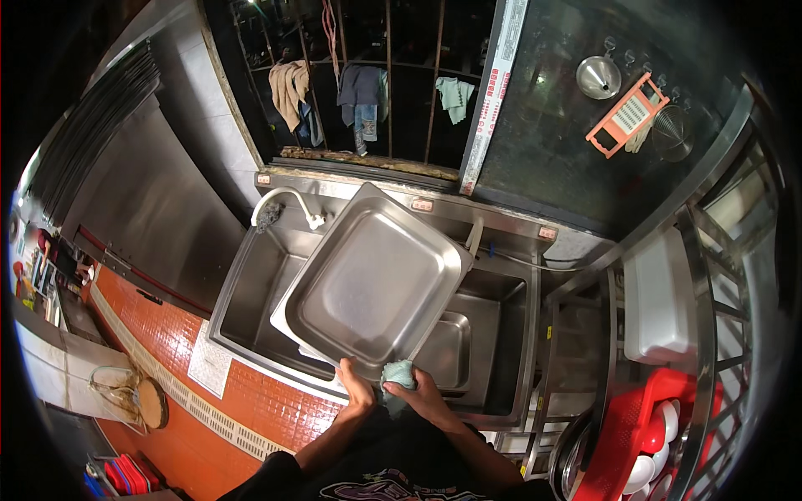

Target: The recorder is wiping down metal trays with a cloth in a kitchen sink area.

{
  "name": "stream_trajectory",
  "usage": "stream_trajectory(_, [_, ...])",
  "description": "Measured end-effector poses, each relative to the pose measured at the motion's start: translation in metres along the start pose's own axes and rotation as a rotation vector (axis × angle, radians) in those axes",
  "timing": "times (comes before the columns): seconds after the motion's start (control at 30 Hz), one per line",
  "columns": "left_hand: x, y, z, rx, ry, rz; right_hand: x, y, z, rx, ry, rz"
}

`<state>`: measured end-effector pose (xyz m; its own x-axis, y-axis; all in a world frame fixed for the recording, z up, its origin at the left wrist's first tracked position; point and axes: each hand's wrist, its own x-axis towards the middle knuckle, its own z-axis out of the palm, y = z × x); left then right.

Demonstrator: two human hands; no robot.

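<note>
A large rectangular stainless steel pan [376, 275] lies at a slant across the middle of a double steel sink [529, 351]. My left hand [357, 387] is at the pan's near rim, its fingertips against the edge; how firmly it grips is hard to tell. Just to its right, my right hand [420, 393] is closed on a pale green cloth [398, 374] that touches the near corner of the pan. Another steel pan [454, 351] sits in the right basin, partly hidden below the large one.
A white curved faucet [285, 191] with a steel scouring pad [269, 216] stands behind the left basin. Steel shelving [608, 338] and a red plastic basket [617, 444] with bowls are at the right. Cloths [289, 94] hang on window bars. A person [53, 250] is far left.
</note>
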<state>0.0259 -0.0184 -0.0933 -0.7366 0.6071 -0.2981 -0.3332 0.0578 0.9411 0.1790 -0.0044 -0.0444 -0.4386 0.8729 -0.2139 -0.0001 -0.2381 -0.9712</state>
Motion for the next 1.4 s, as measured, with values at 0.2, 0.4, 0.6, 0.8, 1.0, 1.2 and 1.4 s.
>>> stream_trajectory(0.2, [0.010, -0.030, -0.010, -0.039, 0.162, -0.038, 0.002, -0.013, -0.007, -0.079, -0.011, 0.036])
stream_trajectory(0.4, [0.005, -0.021, -0.016, -0.063, -0.015, -0.089, 0.004, -0.009, -0.022, 0.075, 0.117, 0.004])
stream_trajectory(0.6, [-0.005, 0.020, -0.011, 0.054, -0.168, 0.007, 0.001, -0.004, -0.038, 0.056, 0.283, 0.033])
stream_trajectory(0.8, [0.014, 0.045, -0.021, 0.184, -0.305, 0.133, -0.003, 0.011, -0.069, 0.164, 0.567, 0.022])
stream_trajectory(1.0, [0.029, 0.036, -0.041, 0.231, -0.374, -0.097, -0.008, 0.006, -0.088, 0.394, 0.785, -0.008])
stream_trajectory(1.2, [0.038, 0.045, -0.050, 0.323, -0.328, -0.357, -0.014, 0.004, -0.113, 0.503, 0.979, -0.052])
stream_trajectory(1.4, [0.035, 0.059, -0.052, 0.356, -0.279, -0.400, -0.012, 0.027, -0.132, 0.517, 1.083, -0.102])
